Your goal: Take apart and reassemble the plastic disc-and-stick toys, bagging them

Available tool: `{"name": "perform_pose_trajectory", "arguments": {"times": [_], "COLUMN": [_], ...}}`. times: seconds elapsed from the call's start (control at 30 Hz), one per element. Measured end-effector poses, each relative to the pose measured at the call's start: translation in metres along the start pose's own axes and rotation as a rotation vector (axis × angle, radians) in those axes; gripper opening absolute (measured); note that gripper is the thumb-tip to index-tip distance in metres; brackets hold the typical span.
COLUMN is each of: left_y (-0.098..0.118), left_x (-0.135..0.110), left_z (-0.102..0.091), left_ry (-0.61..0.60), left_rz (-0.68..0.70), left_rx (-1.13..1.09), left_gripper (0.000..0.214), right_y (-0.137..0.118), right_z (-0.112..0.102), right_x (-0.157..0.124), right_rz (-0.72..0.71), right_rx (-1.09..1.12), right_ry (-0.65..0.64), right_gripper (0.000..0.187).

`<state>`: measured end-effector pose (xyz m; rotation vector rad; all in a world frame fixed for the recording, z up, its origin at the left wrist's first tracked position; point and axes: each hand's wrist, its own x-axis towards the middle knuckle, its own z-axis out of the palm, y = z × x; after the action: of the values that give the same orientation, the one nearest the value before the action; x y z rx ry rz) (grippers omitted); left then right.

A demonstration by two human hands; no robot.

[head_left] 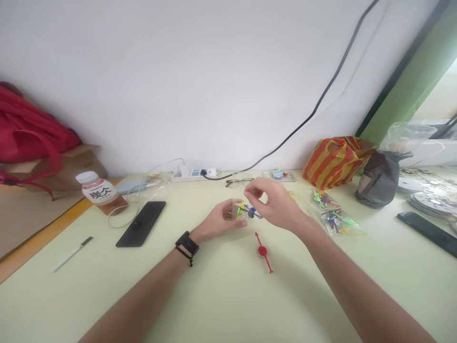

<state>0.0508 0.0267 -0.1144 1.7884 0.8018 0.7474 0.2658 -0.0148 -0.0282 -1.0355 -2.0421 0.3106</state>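
Note:
My left hand (224, 220) is closed around a small clear plastic bag (235, 209) with green, yellow and blue plastic pieces in or at it. Toward the right, a blue arrow-shaped spinner (252, 211) shows at the bag's side, just under my other hand. My right hand (273, 202) is above it, thumb and fingers pinched together by the bag's upper edge; what the fingertips hold is too small to tell. Below both hands, a red arrow spinner (262, 251) with a round middle lies on the table.
Clear bags of coloured arrows (337, 220) lie right, before a striped bag (335, 159) and dark bag (379, 178). Stacked discs (433, 205) and a black phone (428, 233) are far right. Left are a bottle (102, 193), phone (141, 224) and pen (72, 254); glasses (239, 182) lie behind.

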Motion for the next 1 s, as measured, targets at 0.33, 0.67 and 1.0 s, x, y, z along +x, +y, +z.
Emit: {"name": "perform_pose_trajectory", "arguments": {"times": [0.33, 0.67, 1.0], "left_y": [-0.004, -0.001, -0.010], "left_x": [0.001, 0.003, 0.003], "left_z": [-0.010, 0.001, 0.000], "left_ry": [0.053, 0.084, 0.107], "left_rz": [0.113, 0.082, 0.098], "left_rx": [0.026, 0.040, -0.044], "left_gripper": [0.084, 0.035, 0.038], "right_y": [-0.002, 0.001, -0.008], "right_z": [0.012, 0.010, -0.006], "right_x": [-0.003, -0.003, -0.001], "right_rz": [-0.002, 0.090, 0.095], "right_rx": [-0.006, -0.033, -0.033], "right_ry": [0.033, -0.070, 0.034], "right_gripper": [0.012, 0.012, 0.014]}}
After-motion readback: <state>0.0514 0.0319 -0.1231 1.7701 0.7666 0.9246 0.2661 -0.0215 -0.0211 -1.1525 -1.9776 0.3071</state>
